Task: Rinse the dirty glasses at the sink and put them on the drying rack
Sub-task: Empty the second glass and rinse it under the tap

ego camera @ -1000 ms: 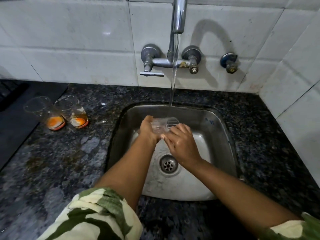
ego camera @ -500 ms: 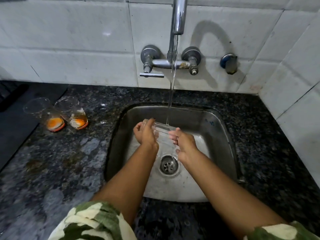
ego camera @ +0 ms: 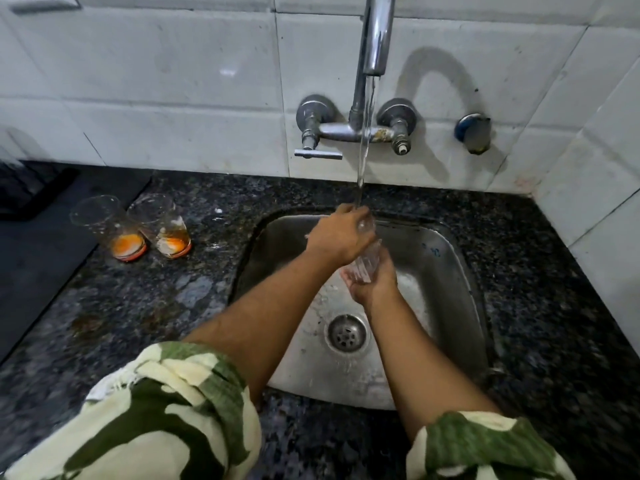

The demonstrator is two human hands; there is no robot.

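I have my left hand (ego camera: 337, 239) wrapped over the upper end of a clear drinking glass (ego camera: 366, 261), and my right hand (ego camera: 372, 284) cups its lower end from beneath, so the glass sits tilted between the two, gripped by both. The thin stream of water (ego camera: 363, 140) from the chrome wall tap (ego camera: 375, 36) lands right at the top of my left hand, where the glass meets my fingers. Below my hands lies the stainless steel sink basin (ego camera: 446, 271), with its round slotted drain (ego camera: 346, 332) just beneath my right wrist. Well off to the left of my left hand, on the dark speckled granite bench (ego camera: 145, 299), two more clear glasses stand touching side by side: the left dirty glass (ego camera: 109, 228) and the right dirty glass (ego camera: 162, 226), each with orange residue at the bottom. Further left of them lies a dark mat (ego camera: 45, 244). Both my sleeves (ego camera: 166, 417) are green and cream camouflage fabric, rolled above the forearms.
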